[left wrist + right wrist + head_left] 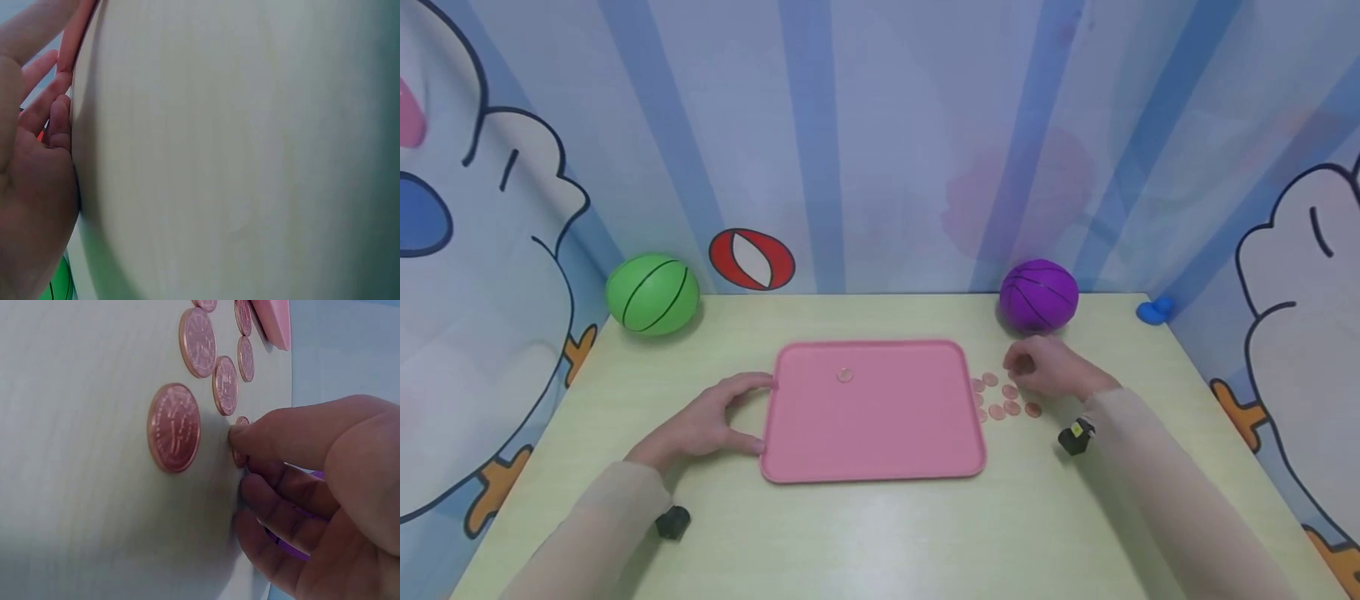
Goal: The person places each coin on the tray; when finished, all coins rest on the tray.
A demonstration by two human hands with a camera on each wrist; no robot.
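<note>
A pink tray (872, 446) lies flat on the table, with one coin (846, 375) on it toward the upper left. My left hand (703, 421) touches the tray's left edge, thumb and forefinger spread apart and fairly straight. Beyond the tray's right edge, several copper-coloured coins (1011, 408) lie loose on the tabletop. Over there my right hand (1048, 367) has its fingers curled, and it pinches at a coin (238, 456) between thumb and fingers, low against the table. The thumb partly covers that coin. Another coin (174, 428) lies apart, closer to the wrist camera.
At the back left stands a green ball (653, 295), and a purple ball (1038, 297) sits just behind my right hand. A small blue object (1155, 311) lies in the far right corner. Printed cloth (887, 150) walls the table's back and sides.
</note>
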